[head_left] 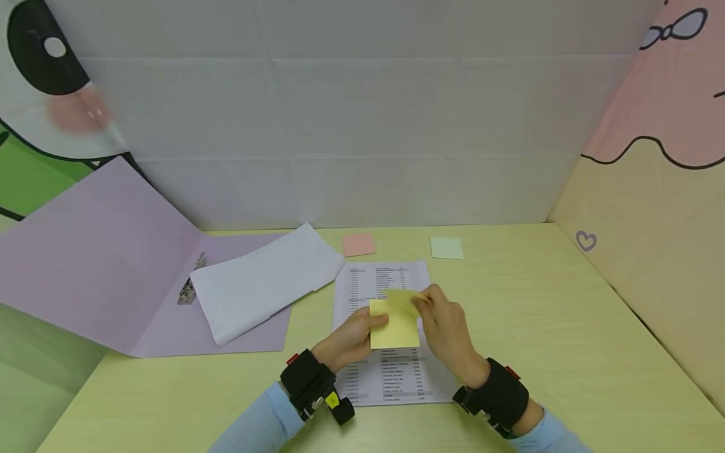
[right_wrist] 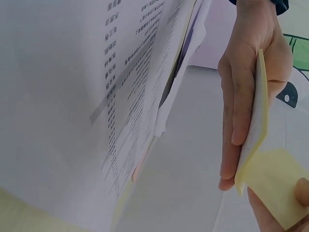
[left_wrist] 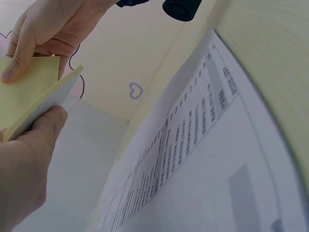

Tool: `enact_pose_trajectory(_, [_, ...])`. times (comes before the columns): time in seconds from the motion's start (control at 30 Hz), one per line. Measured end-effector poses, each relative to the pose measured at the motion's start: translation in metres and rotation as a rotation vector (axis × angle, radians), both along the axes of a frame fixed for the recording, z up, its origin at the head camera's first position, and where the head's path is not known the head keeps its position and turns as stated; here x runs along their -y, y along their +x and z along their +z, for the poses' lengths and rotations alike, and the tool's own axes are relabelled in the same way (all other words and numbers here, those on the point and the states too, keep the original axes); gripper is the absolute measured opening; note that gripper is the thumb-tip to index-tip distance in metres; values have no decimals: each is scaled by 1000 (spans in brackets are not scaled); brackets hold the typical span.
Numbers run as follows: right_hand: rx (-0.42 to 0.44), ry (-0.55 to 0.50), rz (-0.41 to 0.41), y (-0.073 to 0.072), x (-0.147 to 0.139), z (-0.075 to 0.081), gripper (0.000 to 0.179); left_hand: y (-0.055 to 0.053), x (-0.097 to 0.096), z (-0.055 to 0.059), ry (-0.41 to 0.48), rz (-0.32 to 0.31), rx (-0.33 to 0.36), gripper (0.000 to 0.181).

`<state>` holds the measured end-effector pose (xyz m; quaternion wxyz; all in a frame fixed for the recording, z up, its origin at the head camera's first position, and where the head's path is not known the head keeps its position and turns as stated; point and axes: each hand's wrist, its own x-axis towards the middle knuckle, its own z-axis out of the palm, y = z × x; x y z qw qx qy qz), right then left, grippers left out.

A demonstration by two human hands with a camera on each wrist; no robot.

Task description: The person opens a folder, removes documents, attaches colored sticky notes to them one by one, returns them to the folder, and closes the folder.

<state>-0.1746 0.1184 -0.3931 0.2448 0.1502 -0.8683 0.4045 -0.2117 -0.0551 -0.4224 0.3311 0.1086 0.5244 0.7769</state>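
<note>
Above a printed sheet (head_left: 402, 384), my left hand (head_left: 351, 340) holds a pad of yellow sticky notes (head_left: 394, 330), thumb on top and fingers flat beneath. My right hand (head_left: 450, 327) pinches the far edge of the top sticky note (right_wrist: 275, 181) between thumb and fingers. That note is lifted and bends away from the pad, still joined to it along one edge. The left wrist view shows the pad's pale underside (left_wrist: 46, 104) resting against the left fingers. Both hands hang over the sheet without touching it.
An open purple folder (head_left: 226, 340) with a metal clip (head_left: 189, 286) lies at the left, folded white paper (head_left: 272, 277) across it. Behind the printed sheet, a pink note (head_left: 359, 244) and a pale green note (head_left: 447, 248) lie on the table. Walls stand behind and at both sides.
</note>
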Motion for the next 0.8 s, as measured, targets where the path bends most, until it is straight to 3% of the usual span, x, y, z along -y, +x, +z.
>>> enact_pose_trajectory(0.3, [-36, -24, -29, 2, -4, 2, 10, 2, 0, 1, 15, 3, 7, 42])
enact_pose_trajectory(0.8, [-168, -53, -79, 3, -9, 0, 9, 2, -1, 1, 20, -3, 7, 42])
